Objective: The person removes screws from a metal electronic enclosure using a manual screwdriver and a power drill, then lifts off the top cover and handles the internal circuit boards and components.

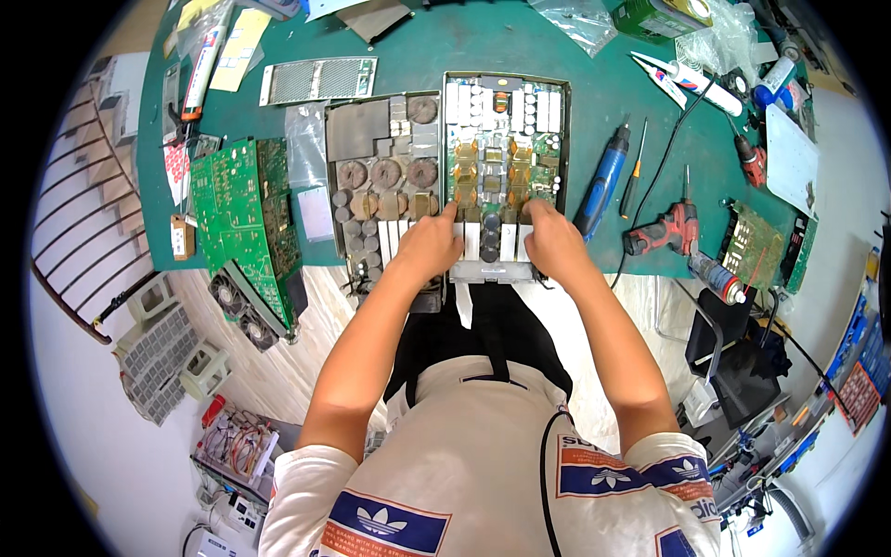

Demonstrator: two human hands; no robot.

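Note:
An open metal-cased power module (471, 97) lies in front of me, its circuit board packed with capacitors, white blocks and yellow-wrapped coils. My left hand (432, 243) grips the module's near left part, fingers curled and index fingertip at the board's edge. Opposite it, my right hand (553, 243) is closed at the near right edge, its index finger bent inward over the board. The undersides of both hands' fingers are hidden. Close beside my left hand stands a second, dust-covered module (360, 130) with brown ring coils and grey capacitors.
On the green table (418, 46), a blue electric screwdriver (603, 186), a thin screwdriver (635, 176) and a red cordless drill (670, 230) lie right. A spray can (719, 278) overhangs the front edge. Leftward are a green circuit board (227, 204) with fans and a perforated metal plate (318, 81).

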